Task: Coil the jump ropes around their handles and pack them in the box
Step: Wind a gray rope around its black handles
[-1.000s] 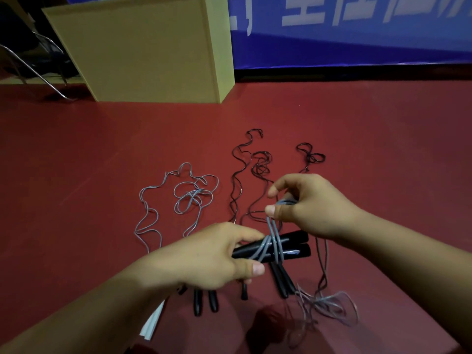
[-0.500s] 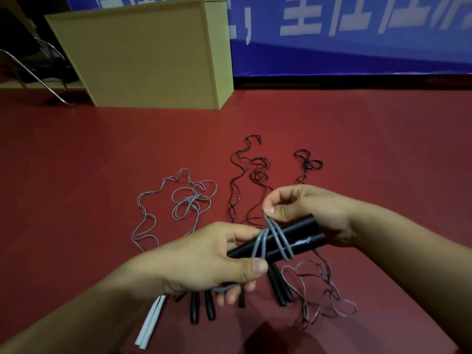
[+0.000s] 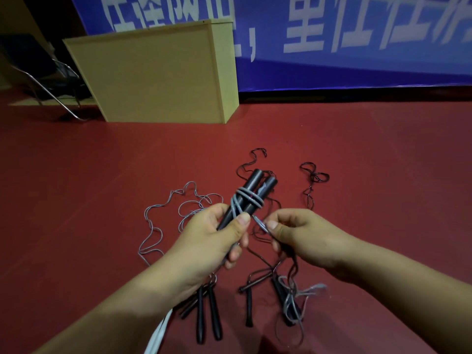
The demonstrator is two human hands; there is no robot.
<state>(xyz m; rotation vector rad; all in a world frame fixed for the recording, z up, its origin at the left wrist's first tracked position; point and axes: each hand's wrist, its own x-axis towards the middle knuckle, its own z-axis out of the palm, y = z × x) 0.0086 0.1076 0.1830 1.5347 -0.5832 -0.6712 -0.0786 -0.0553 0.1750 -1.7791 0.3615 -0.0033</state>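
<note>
The left hand curls round the lower part of a pair of black handles, thumb pressed across them, so they point up and away from the person. Grey rope is wound in several turns round the handles just above that thumb. The right hand, just beside the handles, pinches the loose grey strand between thumb and forefinger; the rest trails down below it. On the red floor beneath the handles lie more black handles, a loose grey rope and thin black ropes. Well beyond the handles stands the tan box, with a blue banner behind it.
</note>
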